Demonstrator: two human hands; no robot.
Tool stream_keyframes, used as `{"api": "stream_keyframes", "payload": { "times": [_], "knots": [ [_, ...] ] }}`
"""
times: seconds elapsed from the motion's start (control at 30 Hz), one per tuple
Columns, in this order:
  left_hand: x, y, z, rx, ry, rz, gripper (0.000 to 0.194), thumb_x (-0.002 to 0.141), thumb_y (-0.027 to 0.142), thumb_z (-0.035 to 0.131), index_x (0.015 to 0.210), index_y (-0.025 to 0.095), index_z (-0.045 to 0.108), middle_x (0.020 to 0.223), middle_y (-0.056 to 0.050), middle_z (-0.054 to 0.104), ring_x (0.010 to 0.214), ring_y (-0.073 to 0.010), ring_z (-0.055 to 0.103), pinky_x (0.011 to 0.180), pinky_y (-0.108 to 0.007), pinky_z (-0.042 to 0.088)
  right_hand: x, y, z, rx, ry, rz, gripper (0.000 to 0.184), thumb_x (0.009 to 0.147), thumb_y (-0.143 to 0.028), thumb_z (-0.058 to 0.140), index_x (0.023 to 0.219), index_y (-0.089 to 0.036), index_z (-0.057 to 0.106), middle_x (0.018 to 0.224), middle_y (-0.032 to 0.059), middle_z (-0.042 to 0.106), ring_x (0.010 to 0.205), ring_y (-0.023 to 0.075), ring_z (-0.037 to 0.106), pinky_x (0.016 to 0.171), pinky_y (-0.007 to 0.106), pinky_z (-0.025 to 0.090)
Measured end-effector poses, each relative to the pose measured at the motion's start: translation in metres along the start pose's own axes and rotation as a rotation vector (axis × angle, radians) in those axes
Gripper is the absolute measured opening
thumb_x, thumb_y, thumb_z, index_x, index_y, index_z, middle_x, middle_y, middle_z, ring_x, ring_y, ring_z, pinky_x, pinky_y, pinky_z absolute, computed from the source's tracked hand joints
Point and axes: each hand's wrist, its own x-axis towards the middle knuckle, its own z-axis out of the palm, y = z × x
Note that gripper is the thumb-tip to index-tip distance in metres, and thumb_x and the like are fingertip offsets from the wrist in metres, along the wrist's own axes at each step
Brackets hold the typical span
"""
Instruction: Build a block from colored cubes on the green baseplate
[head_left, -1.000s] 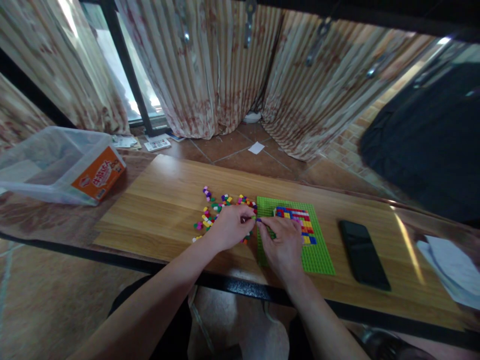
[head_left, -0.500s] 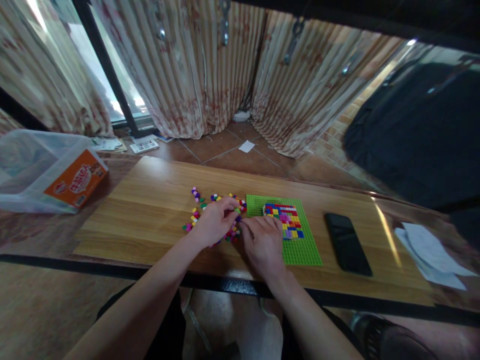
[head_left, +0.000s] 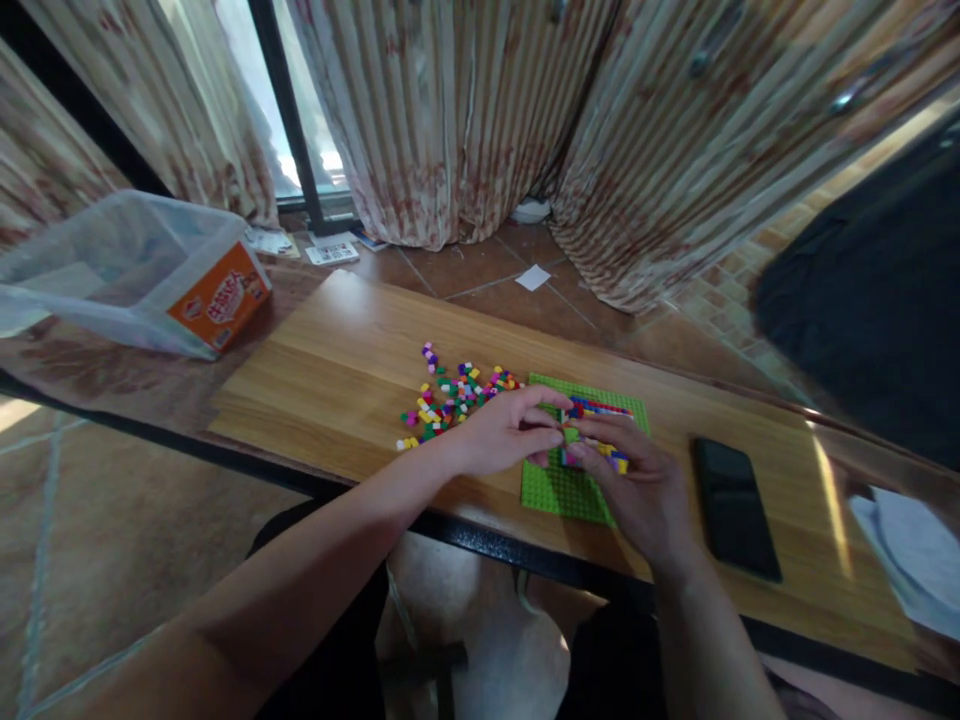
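The left hand (head_left: 499,435) reaches over the left part of the flat green plate with bumps (head_left: 562,495). Its fingers are bent, and the tips are close to the tips of the right hand (head_left: 649,490). The right hand curls over the flat block of small bricks in many colours (head_left: 604,408), with its thumb and fingers close together. A bit of light green shows between the two hands, but I cannot tell if either one is pinching it.

The block sits on the green plate, partly under the hands. The plate lies right of the middle of the brown wooden tabletop (head_left: 322,375), near its front edge. Just left of the plate is a messy bunch of loose little coloured bricks (head_left: 457,392). A black phone (head_left: 737,510) lies right of the plate. White papers (head_left: 915,560) are by the tabletop's right end. A big clear plastic box with an orange label (head_left: 142,265) stands past its left end.
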Motion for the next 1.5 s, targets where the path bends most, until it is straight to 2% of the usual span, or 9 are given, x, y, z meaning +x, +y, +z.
{"api": "stream_keyframes", "payload": {
  "times": [0.13, 0.2, 0.33, 0.47, 0.6, 0.8, 1.0, 1.23, 1.5],
  "knots": [
    [0.001, -0.004, -0.004, 0.136, 0.030, 0.002, 0.018, 0.087, 0.013, 0.052, 0.104, 0.013, 0.057, 0.078, -0.001, 0.067, 0.055, -0.0056, 0.055, 0.055, -0.019, 0.045, 0.000, 0.012, -0.026, -0.129, 0.042, -0.030, 0.019, 0.081, -0.039, 0.067, 0.094, -0.026, 0.073, 0.105, 0.0050, 0.068, 0.099, 0.0221, 0.064, 0.091, 0.044, 0.050],
    [0.000, -0.008, -0.007, 0.247, 0.001, -0.013, 0.016, 0.085, 0.013, 0.054, 0.100, 0.013, 0.060, 0.075, 0.000, 0.066, 0.055, -0.0062, 0.055, 0.055, -0.019, 0.044, -0.001, 0.020, -0.033, -0.217, 0.000, -0.075, 0.018, 0.080, -0.039, 0.069, 0.093, -0.028, 0.073, 0.104, 0.0046, 0.067, 0.100, 0.0231, 0.062, 0.091, 0.045, 0.050],
    [0.000, -0.017, -0.004, 0.439, -0.055, 0.017, 0.020, 0.083, 0.015, 0.058, 0.102, 0.012, 0.065, 0.075, -0.001, 0.068, 0.065, -0.0104, 0.059, 0.062, -0.022, 0.045, -0.005, 0.035, -0.031, -0.284, -0.144, -0.129, 0.018, 0.080, -0.039, 0.069, 0.093, -0.028, 0.072, 0.108, 0.0058, 0.065, 0.104, 0.0252, 0.060, 0.091, 0.047, 0.049],
    [-0.001, -0.023, 0.006, 0.539, -0.129, 0.074, 0.027, 0.084, 0.015, 0.056, 0.110, 0.013, 0.064, 0.078, -0.002, 0.070, 0.069, -0.0125, 0.062, 0.066, -0.024, 0.045, -0.006, 0.040, -0.025, -0.300, -0.181, -0.142, 0.016, 0.080, -0.037, 0.069, 0.092, -0.026, 0.072, 0.109, 0.0071, 0.064, 0.103, 0.0255, 0.059, 0.090, 0.048, 0.050],
    [-0.002, -0.025, 0.014, 0.561, -0.150, 0.085, 0.034, 0.084, 0.015, 0.054, 0.118, 0.012, 0.060, 0.080, -0.003, 0.070, 0.068, -0.0126, 0.062, 0.066, -0.024, 0.045, -0.005, 0.038, -0.023, -0.333, -0.158, -0.139, 0.016, 0.080, -0.035, 0.069, 0.092, -0.026, 0.071, 0.108, 0.0069, 0.064, 0.104, 0.0257, 0.059, 0.091, 0.048, 0.049],
    [0.000, -0.028, 0.016, 0.586, -0.166, 0.103, 0.033, 0.084, 0.015, 0.053, 0.116, 0.011, 0.059, 0.080, -0.004, 0.070, 0.065, -0.0127, 0.061, 0.061, -0.023, 0.043, -0.006, 0.036, -0.023, -0.323, -0.149, -0.129, 0.015, 0.078, -0.035, 0.070, 0.090, -0.025, 0.071, 0.108, 0.0065, 0.065, 0.106, 0.0260, 0.059, 0.094, 0.048, 0.048],
    [-0.002, -0.027, 0.017, 0.607, -0.145, 0.108, 0.029, 0.084, 0.013, 0.054, 0.113, 0.012, 0.061, 0.080, -0.003, 0.071, 0.069, -0.0127, 0.063, 0.063, -0.022, 0.043, -0.005, 0.035, -0.022, -0.239, -0.135, -0.021, 0.022, 0.079, -0.041, 0.068, 0.094, -0.026, 0.072, 0.109, 0.0070, 0.065, 0.106, 0.0257, 0.060, 0.094, 0.048, 0.048],
    [-0.004, -0.025, 0.018, 0.637, -0.147, 0.089, 0.035, 0.085, 0.016, 0.055, 0.119, 0.012, 0.059, 0.086, -0.005, 0.073, 0.073, -0.0141, 0.065, 0.067, -0.024, 0.045, -0.002, 0.037, -0.015, -0.176, -0.075, 0.095, 0.020, 0.079, -0.043, 0.066, 0.079, -0.024, 0.071, 0.104, 0.0071, 0.066, 0.102, 0.0248, 0.061, 0.093, 0.047, 0.048],
    [-0.005, -0.024, 0.020, 0.656, -0.141, 0.090, 0.039, 0.083, 0.014, 0.056, 0.122, 0.012, 0.057, 0.085, -0.005, 0.073, 0.074, -0.0143, 0.066, 0.068, -0.023, 0.046, 0.001, 0.039, -0.012, -0.168, -0.063, 0.120, 0.018, 0.075, -0.041, 0.068, 0.073, -0.023, 0.070, 0.102, 0.0072, 0.065, 0.100, 0.0245, 0.061, 0.089, 0.044, 0.048]
  ]
}}
